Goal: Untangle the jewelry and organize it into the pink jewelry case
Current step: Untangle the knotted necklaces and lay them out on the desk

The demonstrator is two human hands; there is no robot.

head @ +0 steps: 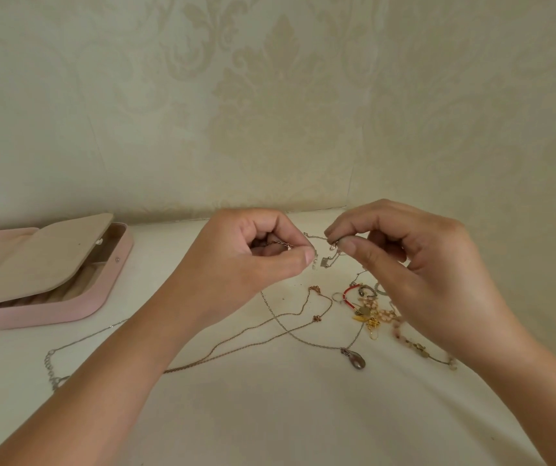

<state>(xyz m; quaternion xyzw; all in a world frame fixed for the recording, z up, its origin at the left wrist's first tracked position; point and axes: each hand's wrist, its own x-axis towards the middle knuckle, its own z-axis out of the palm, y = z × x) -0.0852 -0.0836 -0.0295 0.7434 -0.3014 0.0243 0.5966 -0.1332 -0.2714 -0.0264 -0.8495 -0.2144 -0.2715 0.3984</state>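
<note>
Stretching thin chain (pixel 317 237) between both hands' fingers (pixel 307 254).

a white tabletop (pixel 270 415) meets a pale damask-patterned wallpaper wall (pixel 270 95) behind it.

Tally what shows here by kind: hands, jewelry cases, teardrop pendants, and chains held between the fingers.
Hands: 2, the left hand and the right hand
Pink jewelry case, lid partly open: 1
Teardrop pendant on the white surface: 1
Thin chain pinched between both hands: 1
Total: 5
</note>
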